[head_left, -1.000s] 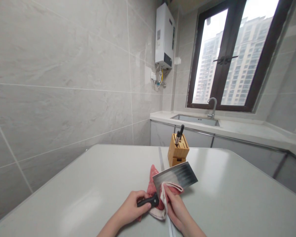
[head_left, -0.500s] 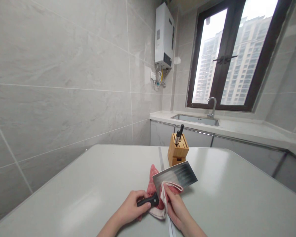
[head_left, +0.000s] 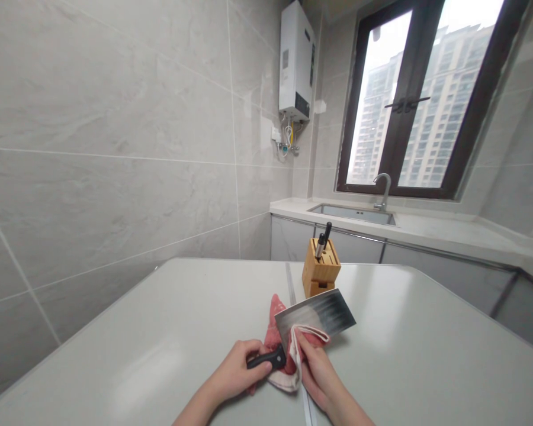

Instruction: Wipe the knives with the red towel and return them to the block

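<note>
Gripping the cleaver [head_left: 311, 313] by its black handle [head_left: 265, 359] in the curled fingers of the left hand [head_left: 240, 370], low over the bench [head_left: 195, 313], and pinching a folded red-and-white towel [head_left: 295, 362] to the blade [head_left: 328, 310] with the closed fingers of the right hand [head_left: 318, 373]. Facing, just beyond the blade, a wooden knife block [head_left: 318, 272] with two black-handled tools [head_left: 327, 233] upright in its slots, and farther back a sink [head_left: 353, 221].

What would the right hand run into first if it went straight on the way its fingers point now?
First the cloth, which the right hand holds bunched at its fingertips; then, it seems, the cleaver blade behind it. Any gap between them is hard to judge from this view.
</note>
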A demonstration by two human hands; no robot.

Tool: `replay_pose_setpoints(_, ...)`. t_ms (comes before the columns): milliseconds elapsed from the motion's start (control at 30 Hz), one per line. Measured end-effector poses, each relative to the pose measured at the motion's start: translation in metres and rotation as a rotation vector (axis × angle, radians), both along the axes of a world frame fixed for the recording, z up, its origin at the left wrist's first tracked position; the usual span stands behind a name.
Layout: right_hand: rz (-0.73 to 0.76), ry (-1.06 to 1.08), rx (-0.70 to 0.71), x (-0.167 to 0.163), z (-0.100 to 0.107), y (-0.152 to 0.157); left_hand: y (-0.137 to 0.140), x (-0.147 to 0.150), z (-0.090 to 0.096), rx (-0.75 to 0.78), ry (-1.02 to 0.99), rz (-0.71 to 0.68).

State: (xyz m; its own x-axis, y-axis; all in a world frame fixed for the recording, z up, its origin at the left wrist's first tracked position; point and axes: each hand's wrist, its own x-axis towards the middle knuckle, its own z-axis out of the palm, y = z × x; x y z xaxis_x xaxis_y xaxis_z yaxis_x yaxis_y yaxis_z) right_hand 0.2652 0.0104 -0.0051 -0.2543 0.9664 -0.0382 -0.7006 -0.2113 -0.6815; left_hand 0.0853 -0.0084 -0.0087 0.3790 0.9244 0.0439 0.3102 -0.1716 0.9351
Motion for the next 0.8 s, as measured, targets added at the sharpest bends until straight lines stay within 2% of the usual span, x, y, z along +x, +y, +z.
replay_pose_setpoints(500,-0.010,0.004,-0.009,0.0014,-0.0064,0.0037,0.0003,0.0000,0.0016,-0.022,-0.041,-0.022)
replay_pose_setpoints(800,-0.014,-0.023,-0.009,0.0011,-0.0015,0.0007,0.0020,-0.0009,-0.0017,-0.060,-0.069,-0.012)
